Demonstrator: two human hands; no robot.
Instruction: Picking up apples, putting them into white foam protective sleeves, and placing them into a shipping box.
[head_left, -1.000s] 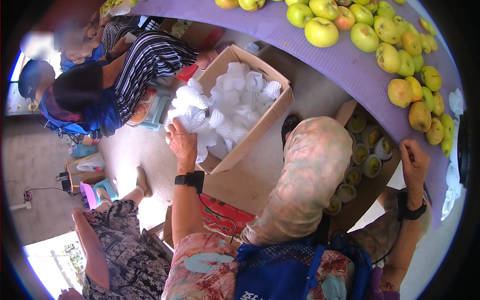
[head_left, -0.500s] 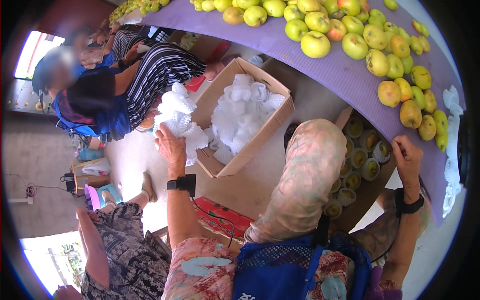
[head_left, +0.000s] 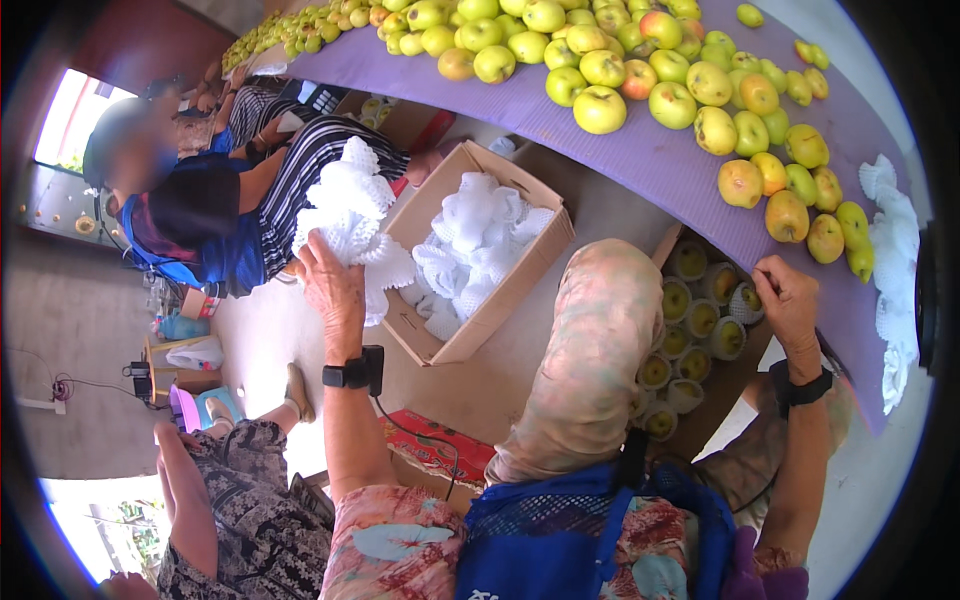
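The left hand (head_left: 335, 290) pinches a big bunch of white foam nets (head_left: 348, 205) beside an open cardboard box (head_left: 510, 295) on the floor. More nets fill the box. The right hand (head_left: 790, 300) is by the table's edge, its fingers curled in against the thumb. I cannot tell if anything is between them. Under it, another box (head_left: 715, 405) has apples in foam nets (head_left: 703, 320).

The table (head_left: 690, 170) has a ribbed purple cover. Yellow-green apples (head_left: 600, 110) with some red lie on it. The floor (head_left: 500, 400) is smooth and grey, and a plain wall (head_left: 90, 340) is at the left. A person in striped trousers (head_left: 325, 165) sits there.

White printing shows on a red carton (head_left: 440, 445). The blue apron (head_left: 540, 520) has white writing, mostly cut off.
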